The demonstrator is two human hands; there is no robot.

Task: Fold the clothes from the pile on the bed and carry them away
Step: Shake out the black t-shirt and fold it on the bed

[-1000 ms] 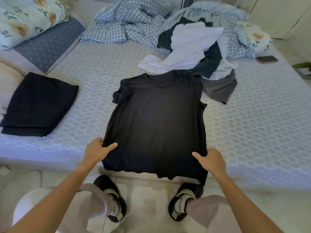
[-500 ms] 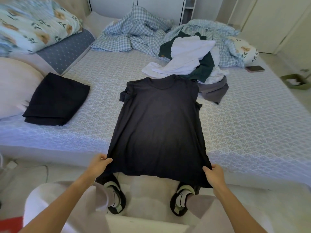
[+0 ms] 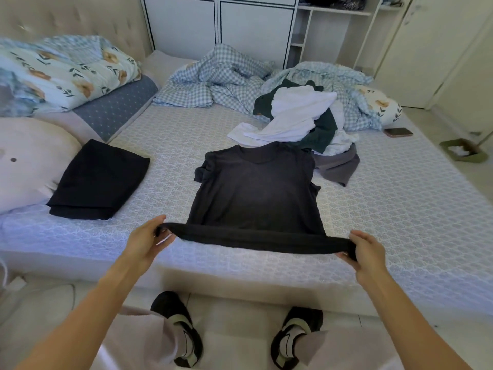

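A black T-shirt point(image 3: 256, 190) lies flat in the middle of the bed point(image 3: 400, 209), collar away from me, sleeves tucked under. Its hem is lifted off the mattress and stretched tight between my hands. My left hand point(image 3: 145, 243) pinches the hem's left corner. My right hand point(image 3: 366, 253) grips the right corner. Behind the collar sits the pile of clothes point(image 3: 298, 121): white, dark green and grey pieces heaped together. A folded black garment point(image 3: 98, 180) rests on the bed to the left.
Pillows point(image 3: 32, 161) and a floral duvet point(image 3: 61, 73) fill the left end. A crumpled checked blanket point(image 3: 221, 78) lies at the back. A phone point(image 3: 398, 132) sits at the bed's right side. A dustpan point(image 3: 462, 150) is on the floor to the right. White wardrobes stand behind.
My hands have lifted the shirt's hem, which hung over the bed's edge, up and forward over the mattress. The view has tilted up.
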